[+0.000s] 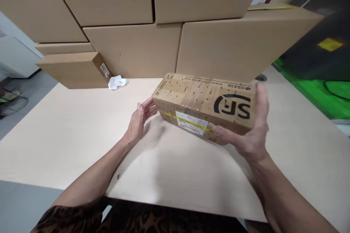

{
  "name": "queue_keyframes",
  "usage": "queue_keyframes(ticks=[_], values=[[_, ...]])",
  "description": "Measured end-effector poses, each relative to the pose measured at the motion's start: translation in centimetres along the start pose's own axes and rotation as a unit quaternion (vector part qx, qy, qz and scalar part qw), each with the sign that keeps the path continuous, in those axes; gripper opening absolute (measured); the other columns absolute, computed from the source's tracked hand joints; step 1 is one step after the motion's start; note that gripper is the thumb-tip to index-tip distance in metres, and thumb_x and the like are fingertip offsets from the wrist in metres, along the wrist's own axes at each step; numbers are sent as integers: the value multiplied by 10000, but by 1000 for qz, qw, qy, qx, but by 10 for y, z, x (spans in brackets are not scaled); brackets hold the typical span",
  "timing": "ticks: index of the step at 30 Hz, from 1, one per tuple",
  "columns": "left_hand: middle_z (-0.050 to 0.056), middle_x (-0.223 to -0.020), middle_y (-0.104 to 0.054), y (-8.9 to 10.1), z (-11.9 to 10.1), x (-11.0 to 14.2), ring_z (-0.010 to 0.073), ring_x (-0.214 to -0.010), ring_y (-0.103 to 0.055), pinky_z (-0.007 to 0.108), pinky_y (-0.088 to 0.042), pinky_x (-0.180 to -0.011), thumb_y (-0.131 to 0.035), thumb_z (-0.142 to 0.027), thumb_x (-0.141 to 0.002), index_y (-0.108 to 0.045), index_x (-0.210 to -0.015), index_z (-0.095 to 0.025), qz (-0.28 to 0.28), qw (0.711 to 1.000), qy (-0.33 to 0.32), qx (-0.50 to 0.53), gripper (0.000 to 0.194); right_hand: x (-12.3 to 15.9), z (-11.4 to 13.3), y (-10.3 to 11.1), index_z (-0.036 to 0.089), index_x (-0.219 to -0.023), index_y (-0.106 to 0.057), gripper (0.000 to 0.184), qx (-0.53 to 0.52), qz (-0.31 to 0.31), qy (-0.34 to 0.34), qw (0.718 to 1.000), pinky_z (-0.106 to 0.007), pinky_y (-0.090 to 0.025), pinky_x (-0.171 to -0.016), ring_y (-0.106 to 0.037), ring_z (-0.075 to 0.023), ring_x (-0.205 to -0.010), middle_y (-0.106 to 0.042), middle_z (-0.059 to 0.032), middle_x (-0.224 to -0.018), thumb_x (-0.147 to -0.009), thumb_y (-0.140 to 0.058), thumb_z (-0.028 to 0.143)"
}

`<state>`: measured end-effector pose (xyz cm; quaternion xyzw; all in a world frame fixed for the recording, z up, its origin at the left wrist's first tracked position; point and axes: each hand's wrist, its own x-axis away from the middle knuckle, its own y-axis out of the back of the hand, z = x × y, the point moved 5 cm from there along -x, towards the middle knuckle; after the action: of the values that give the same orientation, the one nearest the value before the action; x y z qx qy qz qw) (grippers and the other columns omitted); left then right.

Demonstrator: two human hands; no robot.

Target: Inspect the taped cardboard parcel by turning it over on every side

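A long brown cardboard box (202,98) with black SF Express print, clear tape and many small dark marks is tilted over the table. My right hand (254,134) grips its right end, thumb on the front side and fingers around the far end. A thin yellow strip (188,121) runs along the front side, across a white label (191,123), to my right thumb. At the box's left end is my left hand (140,120), fingers stretched toward the lower corner and thumb raised apart. Its fingertips seem to touch the box there; part of them is hidden.
Large plain cartons (136,51) are stacked along the back of the pale table (68,127). A flat brown box (73,71) leans there at the left, with crumpled white paper (117,82) beside it. Green material (308,94) lies beyond the right edge.
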<state>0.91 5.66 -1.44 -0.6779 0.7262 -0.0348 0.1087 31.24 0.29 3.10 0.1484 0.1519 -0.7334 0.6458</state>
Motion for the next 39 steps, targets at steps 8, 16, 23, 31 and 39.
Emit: queue_keyframes(ticks=[8,16,23,31,39], values=[[127,-1716,-476,-23,-4,19,418,-1625,-383,612,-342,-1332,-845,-539,-875,-505,-1614,-315,194,979,-28,-60,844,-14,-13,-2,409,-1433,-664,717,-122,-75,-84,986,-706,-519,-1199,-639,-440,-1415,-732,-37,-1442,-754,-895,426],[150,-1447,-690,-8,-7,5,419,-1398,-630,589,-530,-1172,-878,-558,-787,-569,-1483,-253,36,998,-2,43,820,-11,-49,-22,339,-1279,-723,574,-173,-3,-248,953,-616,-651,-1021,-754,-395,-1250,-835,-39,-1227,-755,-859,528],[56,-1404,-662,5,-21,-4,292,-1370,-610,416,-561,-1090,-795,-795,-789,-624,-1288,-330,-64,995,-66,26,704,4,-58,-44,360,-1347,-657,656,-196,50,-294,934,-586,-653,-943,-766,-367,-1172,-818,-51,-1255,-771,-813,632],[55,-896,-726,38,-17,-18,239,-835,-706,321,-564,-635,-692,-862,-832,-706,-1055,-213,-120,988,20,-99,687,1,-37,-32,252,-820,-681,567,-59,75,-196,976,-334,-495,-517,-587,-179,-516,-614,9,-574,-912,-633,809],[-14,-570,-652,15,-27,-6,148,-368,-558,268,-448,-401,-642,-827,-901,-689,-1309,-214,0,995,11,-102,738,-1,-17,-18,418,-1343,-697,478,-55,-16,12,998,-516,-527,-1171,-624,-305,-1395,-703,-9,-1427,-920,-737,639]])
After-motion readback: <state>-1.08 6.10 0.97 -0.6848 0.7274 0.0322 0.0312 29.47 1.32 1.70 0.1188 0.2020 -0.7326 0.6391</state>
